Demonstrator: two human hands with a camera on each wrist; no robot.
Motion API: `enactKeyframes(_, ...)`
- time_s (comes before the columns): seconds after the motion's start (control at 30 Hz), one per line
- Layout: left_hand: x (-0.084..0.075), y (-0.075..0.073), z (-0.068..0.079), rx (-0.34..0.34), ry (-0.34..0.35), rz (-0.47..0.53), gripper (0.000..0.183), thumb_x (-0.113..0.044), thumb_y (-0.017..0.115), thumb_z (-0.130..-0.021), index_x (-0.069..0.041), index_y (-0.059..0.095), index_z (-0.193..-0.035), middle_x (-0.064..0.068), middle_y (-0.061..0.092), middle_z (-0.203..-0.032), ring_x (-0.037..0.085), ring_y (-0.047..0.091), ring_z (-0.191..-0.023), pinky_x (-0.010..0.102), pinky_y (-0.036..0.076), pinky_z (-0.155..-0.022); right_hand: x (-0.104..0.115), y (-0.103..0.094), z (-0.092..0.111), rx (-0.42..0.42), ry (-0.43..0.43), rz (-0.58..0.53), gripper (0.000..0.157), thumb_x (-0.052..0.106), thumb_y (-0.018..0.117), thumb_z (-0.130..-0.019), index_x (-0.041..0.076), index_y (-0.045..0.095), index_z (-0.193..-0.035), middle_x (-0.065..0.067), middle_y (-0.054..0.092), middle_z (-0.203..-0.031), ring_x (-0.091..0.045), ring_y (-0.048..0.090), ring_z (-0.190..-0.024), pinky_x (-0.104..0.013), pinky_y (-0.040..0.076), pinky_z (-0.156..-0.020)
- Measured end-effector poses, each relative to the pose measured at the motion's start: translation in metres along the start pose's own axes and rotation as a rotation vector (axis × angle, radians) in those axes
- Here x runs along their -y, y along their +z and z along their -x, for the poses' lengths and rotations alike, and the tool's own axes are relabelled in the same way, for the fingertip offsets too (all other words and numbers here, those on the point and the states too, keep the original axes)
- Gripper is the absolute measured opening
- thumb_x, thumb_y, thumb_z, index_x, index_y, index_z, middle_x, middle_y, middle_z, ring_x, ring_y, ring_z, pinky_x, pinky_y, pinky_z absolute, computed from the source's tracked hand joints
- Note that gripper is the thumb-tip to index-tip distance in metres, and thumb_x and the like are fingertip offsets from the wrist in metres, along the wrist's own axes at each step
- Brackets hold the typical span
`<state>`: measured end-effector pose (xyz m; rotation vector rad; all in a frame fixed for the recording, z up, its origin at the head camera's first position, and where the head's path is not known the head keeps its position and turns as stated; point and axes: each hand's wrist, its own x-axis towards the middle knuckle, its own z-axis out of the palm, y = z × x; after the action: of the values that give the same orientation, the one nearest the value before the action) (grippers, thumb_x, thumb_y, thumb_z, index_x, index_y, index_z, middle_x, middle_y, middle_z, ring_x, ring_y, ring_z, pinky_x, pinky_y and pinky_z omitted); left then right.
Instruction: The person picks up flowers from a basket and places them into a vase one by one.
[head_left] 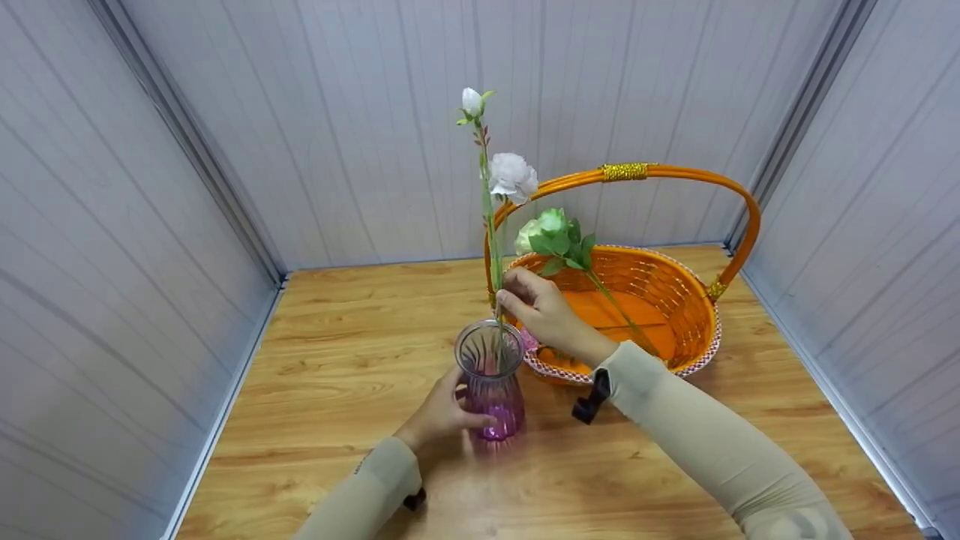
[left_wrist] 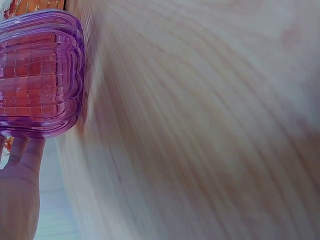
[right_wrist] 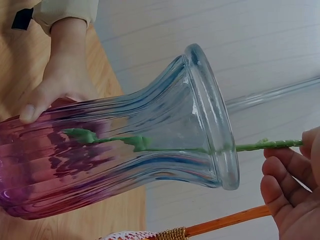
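A glass vase (head_left: 489, 390), clear at the top and purple-pink below, stands upright on the table. My left hand (head_left: 444, 412) grips its lower body, with the thumb (right_wrist: 31, 111) across the near side. Above the rim, my right hand (head_left: 546, 307) pinches a thin green stem (right_wrist: 255, 146) between thumb and fingers. The stem passes through the vase's mouth, its lower end visible inside the glass. Over that hand rise a white bud (head_left: 472, 103) and a fuller white flower (head_left: 513, 178); their stems run close together.
An orange wicker basket (head_left: 686, 330) with a tall arched handle (head_left: 697, 175) stands just right of the vase. A pale green rose (head_left: 551, 225) leans across it, and a pink flower (head_left: 529, 340) shows at its left rim. Panel walls (head_left: 360, 150) enclose the wooden table (head_left: 337, 337).
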<state>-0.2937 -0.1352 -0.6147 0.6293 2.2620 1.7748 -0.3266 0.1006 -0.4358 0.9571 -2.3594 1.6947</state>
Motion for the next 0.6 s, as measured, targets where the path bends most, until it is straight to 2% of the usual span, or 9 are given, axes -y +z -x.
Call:
enactKeyframes(0.17, -0.0001, 0.0001, 0.0002, -0.001, 0.002, 0.012, 0.107, -0.019, 0.1, -0.075, -0.026, 0.042, -0.164, 0.008, 0.058, -0.154, 0.031, 0.055, -0.141, 0.06, 0.046, -0.125, -0.0003, 0.0042, -0.0022, 0.013, -0.003, -0.026, 0.017, 0.008, 0.055, -0.113, -0.005, 0.064, -0.107, -0.013, 0.063, -0.088, -0.015, 0.055, -0.078, -0.021, 0.051, -0.071)
enactKeyframes(0.33, -0.0004, 0.0004, 0.0002, 0.0, 0.016, 0.019, 0.109, -0.018, 0.1, -0.074, -0.025, 0.041, -0.165, 0.006, 0.058, -0.155, 0.03, 0.055, -0.14, 0.058, 0.047, -0.124, -0.0041, 0.0057, -0.0038, 0.03, -0.005, 0.019, 0.019, 0.009, 0.056, -0.113, -0.003, 0.066, -0.101, -0.003, 0.057, -0.084, -0.011, 0.048, -0.075, -0.022, 0.043, -0.068)
enactKeyframes(0.43, 0.0004, 0.0003, -0.0002, 0.001, 0.021, 0.016, 0.109, -0.017, 0.101, -0.074, -0.026, 0.041, -0.165, 0.005, 0.058, -0.155, 0.03, 0.055, -0.141, 0.058, 0.047, -0.124, -0.007, 0.0064, -0.0041, 0.045, 0.005, 0.044, 0.022, 0.009, 0.056, -0.112, -0.004, 0.068, -0.099, -0.003, 0.055, -0.084, -0.012, 0.046, -0.075, -0.022, 0.04, -0.068)
enactKeyframes(0.6, 0.002, 0.0002, -0.0007, 0.003, 0.019, 0.009, 0.11, -0.018, 0.101, -0.075, -0.026, 0.04, -0.165, 0.005, 0.057, -0.158, 0.031, 0.054, -0.144, 0.061, 0.046, -0.125, -0.0091, 0.0069, -0.0041, 0.069, 0.023, 0.073, 0.021, 0.009, 0.062, -0.109, -0.005, 0.076, -0.102, -0.009, 0.062, -0.089, -0.011, 0.05, -0.077, -0.02, 0.044, -0.068)
